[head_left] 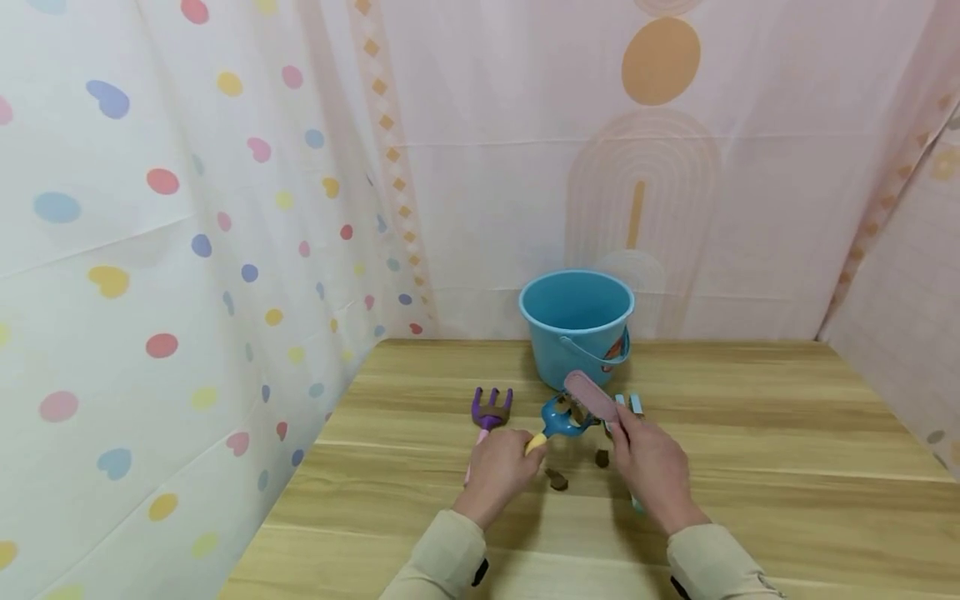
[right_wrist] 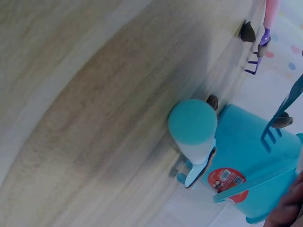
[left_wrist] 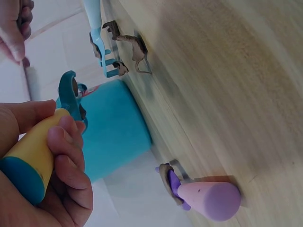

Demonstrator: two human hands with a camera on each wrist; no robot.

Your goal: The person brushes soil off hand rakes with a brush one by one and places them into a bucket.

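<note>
My left hand [head_left: 498, 468] grips the yellow handle of a toy hand fork with a blue head [head_left: 558, 425]. Brown pieces cling to its tines, held close in front of the blue bucket [head_left: 551, 350]. In my right hand [head_left: 656, 462] is a long, flat pink tool with a rounded end [head_left: 590, 396], slanting over the blue tines; its kind cannot be told. Beside my left hand lies a purple fork [left_wrist: 174, 183] with a pink handle and a brown lump on it. A light blue fork [right_wrist: 191, 122] lies partly hidden beneath my right hand in the head view.
Loose brown pieces [head_left: 557, 480] lie on the wooden table [head_left: 787, 433] between my hands, one of them a small lump [head_left: 602, 457] nearer the right. The bucket stands at the back, its handle hanging down in front. Patterned curtains [head_left: 487, 192] enclose the table.
</note>
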